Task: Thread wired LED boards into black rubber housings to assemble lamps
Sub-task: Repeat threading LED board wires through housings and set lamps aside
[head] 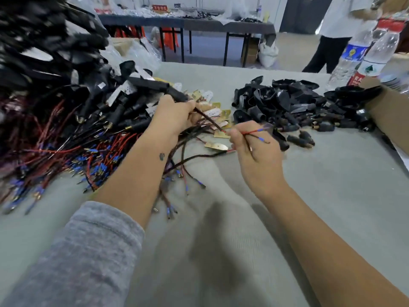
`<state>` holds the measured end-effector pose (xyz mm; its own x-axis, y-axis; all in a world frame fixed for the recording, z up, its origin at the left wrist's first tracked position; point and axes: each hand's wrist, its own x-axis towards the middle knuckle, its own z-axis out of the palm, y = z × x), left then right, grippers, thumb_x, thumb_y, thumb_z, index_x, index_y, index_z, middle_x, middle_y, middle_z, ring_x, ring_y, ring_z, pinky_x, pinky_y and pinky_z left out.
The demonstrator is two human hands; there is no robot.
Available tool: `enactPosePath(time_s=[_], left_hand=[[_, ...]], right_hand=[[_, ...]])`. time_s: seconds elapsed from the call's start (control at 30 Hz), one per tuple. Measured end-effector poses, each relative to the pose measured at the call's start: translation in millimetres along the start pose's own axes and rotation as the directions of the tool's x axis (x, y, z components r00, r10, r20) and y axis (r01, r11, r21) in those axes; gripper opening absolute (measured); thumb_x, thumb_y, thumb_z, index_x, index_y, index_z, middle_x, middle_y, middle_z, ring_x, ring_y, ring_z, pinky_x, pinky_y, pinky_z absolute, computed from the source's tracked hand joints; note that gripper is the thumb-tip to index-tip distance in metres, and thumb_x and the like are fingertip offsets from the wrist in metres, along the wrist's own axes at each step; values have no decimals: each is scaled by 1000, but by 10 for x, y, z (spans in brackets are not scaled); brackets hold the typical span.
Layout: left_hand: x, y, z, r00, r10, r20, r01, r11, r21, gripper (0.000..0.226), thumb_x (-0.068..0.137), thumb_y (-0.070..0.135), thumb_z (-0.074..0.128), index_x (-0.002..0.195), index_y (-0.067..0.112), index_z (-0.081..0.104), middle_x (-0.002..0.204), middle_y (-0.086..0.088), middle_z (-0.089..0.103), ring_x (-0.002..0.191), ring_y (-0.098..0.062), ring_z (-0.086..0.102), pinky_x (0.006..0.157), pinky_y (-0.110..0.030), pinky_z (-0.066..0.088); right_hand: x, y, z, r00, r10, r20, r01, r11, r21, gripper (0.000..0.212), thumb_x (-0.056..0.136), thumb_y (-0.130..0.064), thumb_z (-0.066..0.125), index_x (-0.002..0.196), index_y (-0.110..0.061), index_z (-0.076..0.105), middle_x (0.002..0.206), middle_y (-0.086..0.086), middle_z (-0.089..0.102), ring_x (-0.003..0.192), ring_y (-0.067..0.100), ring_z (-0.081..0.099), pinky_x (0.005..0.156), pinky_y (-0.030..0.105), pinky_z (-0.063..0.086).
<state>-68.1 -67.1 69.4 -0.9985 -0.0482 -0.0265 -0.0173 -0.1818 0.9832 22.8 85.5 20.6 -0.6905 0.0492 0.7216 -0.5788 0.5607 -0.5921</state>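
My left hand [174,116] grips a black rubber housing [163,88] above the table's middle. A sleeved wire [209,120] runs out of the housing toward my right hand [254,149], which pinches its red and black ends with blue terminals [261,130]. Under my left hand lie loose LED boards [218,146] with wires. A heap of empty black housings [287,103] sits to the right. Assembled lamps with red wires [73,120] pile up on the left.
The grey cloth table [221,240] holds two water bottles [363,54] and a cardboard box [389,111] at the right edge. A person [336,32] stands behind, near another table [188,21] loaded with parts.
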Motion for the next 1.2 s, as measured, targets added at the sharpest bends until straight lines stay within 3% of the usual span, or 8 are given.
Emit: enactPosePath(time_s=[0.2, 0.43, 0.6, 0.7, 0.8, 0.97, 1.1, 1.2], left_hand=[[31, 286, -773, 990, -84, 117, 29, 913, 408, 18, 96, -7, 46, 102, 8, 55, 82, -5, 57, 61, -11, 51, 46, -14, 39], [84, 398, -1338, 992, 118, -33, -63, 721, 690, 31, 85, -6, 65, 106, 15, 55, 80, -15, 65, 61, -20, 59, 61, -26, 56], [110, 365, -1502, 896, 445, -11, -158, 340, 927, 19, 79, 10, 69, 93, 19, 59, 84, 0, 64, 92, -28, 60, 81, -36, 45], [117, 324, -1490, 881, 473, 1, -106, 196, 975, 19, 81, 13, 65, 98, 20, 61, 108, -11, 64, 114, -35, 53, 86, -42, 47], [86, 250, -1344, 857, 515, -27, -65, 161, 985, 32, 83, 14, 63, 114, 16, 59, 125, -21, 50, 129, -40, 35, 96, -45, 39], [-119, 169, -792, 742, 667, 70, -247, 175, 953, 28, 87, 18, 53, 114, 15, 62, 119, -14, 52, 118, -35, 41, 99, -38, 33], [-366, 9, -198, 870, 443, 216, -387, 343, 856, 20, 90, 22, 46, 100, 22, 64, 94, 1, 63, 96, -25, 55, 79, -37, 46], [-481, -230, 202, 930, 74, 359, -365, 111, 924, 20, 89, 25, 49, 100, 18, 64, 104, -6, 65, 97, -28, 58, 77, -35, 47]], right_hand=[[25, -520, 613, 744, -470, 474, 598, 785, -160, 8, 88, -7, 60, 87, -4, 67, 80, 9, 61, 75, 27, 55, 57, 36, 46], [71, -761, 1126, 571, -400, 717, 655, 749, -103, 51, 82, 7, 59, 130, -7, 53, 105, 6, 55, 93, 24, 51, 72, 34, 44], [35, -661, 1059, 624, -265, 735, 532, 833, -151, 34, 93, -9, 51, 126, -11, 57, 110, 7, 54, 100, 27, 51, 75, 38, 46], [17, -564, 881, 684, -197, 702, 454, 868, -199, 31, 93, -13, 49, 121, -12, 62, 114, 7, 57, 107, 27, 52, 79, 36, 41], [-3, -438, 618, 742, -184, 645, 419, 878, -233, 27, 91, -9, 53, 114, -9, 66, 111, 8, 60, 101, 28, 55, 79, 39, 45], [-28, -208, 233, 843, -82, 531, 240, 942, -236, 23, 91, -11, 53, 109, -9, 66, 111, 6, 59, 102, 24, 56, 83, 42, 47], [-93, 119, -14, 902, 129, 412, 51, 916, -398, 22, 92, -14, 51, 108, -15, 66, 110, 2, 58, 105, 23, 54, 81, 43, 48], [-127, 363, -169, 903, 323, 283, -156, 861, -485, 20, 90, -13, 52, 102, -18, 68, 107, 3, 58, 103, 22, 55, 84, 38, 46]])
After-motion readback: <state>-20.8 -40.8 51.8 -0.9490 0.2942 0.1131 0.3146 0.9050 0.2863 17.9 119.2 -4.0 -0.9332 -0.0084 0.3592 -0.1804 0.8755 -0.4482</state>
